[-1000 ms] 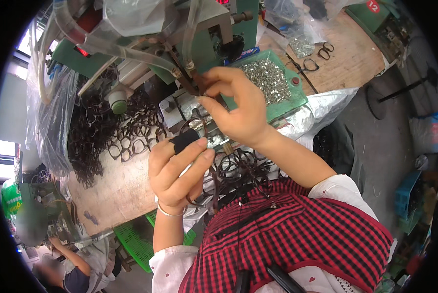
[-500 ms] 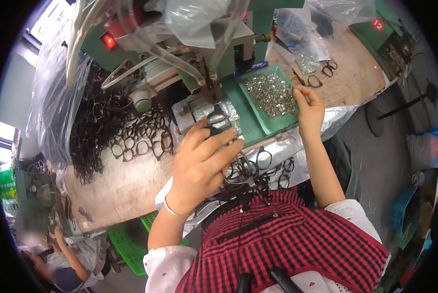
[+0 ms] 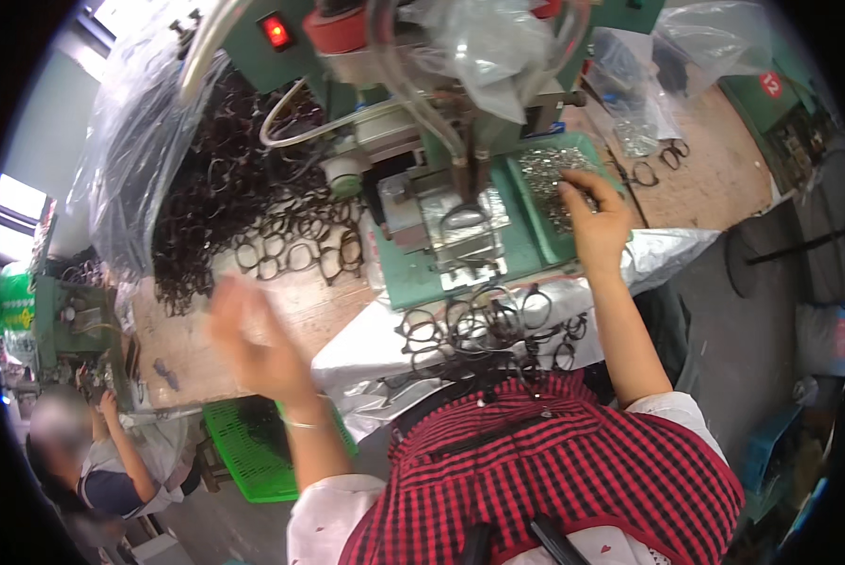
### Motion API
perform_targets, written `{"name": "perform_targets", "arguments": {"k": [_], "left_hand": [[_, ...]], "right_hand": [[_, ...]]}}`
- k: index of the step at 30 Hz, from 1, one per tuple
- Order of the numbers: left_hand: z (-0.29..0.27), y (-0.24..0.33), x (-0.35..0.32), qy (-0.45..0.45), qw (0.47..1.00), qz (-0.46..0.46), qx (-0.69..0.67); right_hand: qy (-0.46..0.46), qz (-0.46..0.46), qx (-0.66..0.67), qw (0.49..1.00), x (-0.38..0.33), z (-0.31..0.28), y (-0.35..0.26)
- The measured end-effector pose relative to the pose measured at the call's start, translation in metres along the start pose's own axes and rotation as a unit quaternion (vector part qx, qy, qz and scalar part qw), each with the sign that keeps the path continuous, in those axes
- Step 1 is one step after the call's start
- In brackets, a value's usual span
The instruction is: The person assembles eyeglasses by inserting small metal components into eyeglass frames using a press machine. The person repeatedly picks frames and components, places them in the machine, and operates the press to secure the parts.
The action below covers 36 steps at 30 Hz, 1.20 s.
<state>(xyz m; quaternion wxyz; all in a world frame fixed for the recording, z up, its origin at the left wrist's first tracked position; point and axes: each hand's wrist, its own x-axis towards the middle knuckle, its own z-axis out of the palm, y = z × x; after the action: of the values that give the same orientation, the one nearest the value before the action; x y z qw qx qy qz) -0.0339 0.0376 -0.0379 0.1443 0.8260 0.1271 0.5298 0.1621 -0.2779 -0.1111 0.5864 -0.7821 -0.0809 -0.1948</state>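
The left hand (image 3: 253, 344), which lay on the machine's metal fixture (image 3: 455, 231) half a second ago, now hangs blurred over the wooden bench (image 3: 281, 301), open and empty. Farther right, the right hand (image 3: 594, 215) pinches into the green tray (image 3: 526, 221) of small shiny metal parts (image 3: 547, 169); its grip is hidden. Dark, thin eyeglass frames (image 3: 300, 250) lie beyond.

Green machine (image 3: 526, 235) with a red light (image 3: 274, 30); silver screws (image 3: 550, 174) in a green tray (image 3: 536, 247); black spectacle frames (image 3: 291, 247); tan worktop (image 3: 715, 179); red-and-black checked apron (image 3: 554, 471); green basket (image 3: 253, 452).
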Motion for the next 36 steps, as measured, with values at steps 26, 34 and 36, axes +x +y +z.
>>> {"name": "perform_targets", "arguments": {"k": [26, 34, 36], "left_hand": [[0.084, -0.067, -0.011, -0.135, 0.919, -0.282, -0.239], [0.042, 0.028, -0.019, -0.047, 0.855, -0.169, -0.488], [0.035, 0.051, -0.011, -0.063, 0.882, -0.064, -0.464]], "right_hand": [[-0.122, -0.216, 0.071, 0.966, 0.018, 0.019, -0.082], [-0.153, 0.025, 0.274, 0.949, 0.0, 0.049, -0.081], [-0.149, 0.031, 0.258, 0.954, -0.004, 0.046, -0.074]]}}
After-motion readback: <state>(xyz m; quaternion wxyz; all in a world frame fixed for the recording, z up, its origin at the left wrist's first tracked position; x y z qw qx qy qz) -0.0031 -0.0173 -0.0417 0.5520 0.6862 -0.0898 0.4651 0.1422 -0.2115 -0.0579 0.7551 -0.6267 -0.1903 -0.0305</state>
